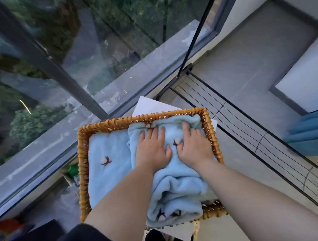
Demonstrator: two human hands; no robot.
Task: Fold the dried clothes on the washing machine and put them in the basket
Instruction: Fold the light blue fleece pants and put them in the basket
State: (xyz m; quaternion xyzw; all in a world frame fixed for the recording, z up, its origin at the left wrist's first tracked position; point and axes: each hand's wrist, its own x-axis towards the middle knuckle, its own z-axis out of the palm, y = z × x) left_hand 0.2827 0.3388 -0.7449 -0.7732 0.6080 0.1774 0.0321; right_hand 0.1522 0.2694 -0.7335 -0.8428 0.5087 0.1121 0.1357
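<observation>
A brown wicker basket sits below me and holds light blue fleece clothes with small dark bird motifs. One folded piece lies flat in the basket's left half. A second, bulkier blue piece fills the right half, and its near end hangs over the front rim. My left hand and my right hand lie side by side on this piece, palms down and fingers straight, pressing it into the basket.
The basket rests on a white surface beside a large window with a dark frame. A black wire drying rack stands to the right on the grey floor. Blue fabric shows at the right edge.
</observation>
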